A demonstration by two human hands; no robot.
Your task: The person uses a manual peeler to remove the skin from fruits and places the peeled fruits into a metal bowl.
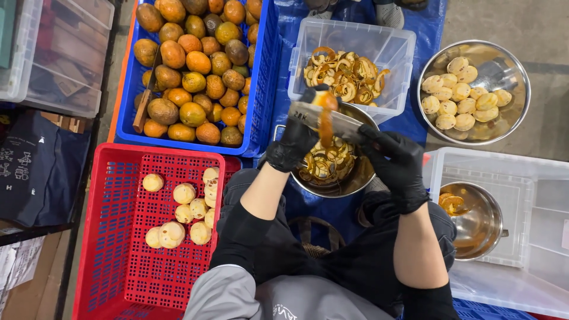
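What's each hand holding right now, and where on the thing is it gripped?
The left hand holds a half-peeled orange fruit in its fingertips. The right hand holds a broad knife at the handle end, which the glove hides.

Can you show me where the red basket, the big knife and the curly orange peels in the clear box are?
Red plastic basket (112,237): head view, bare mesh floor.
Broad steel knife (344,122): head view, flat of blade.
Curly orange peels (347,77): head view, middle of pile.

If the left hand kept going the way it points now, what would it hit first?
Probably the clear plastic tub of orange peels, just beyond the left hand and its fruit; depth is unclear from above.
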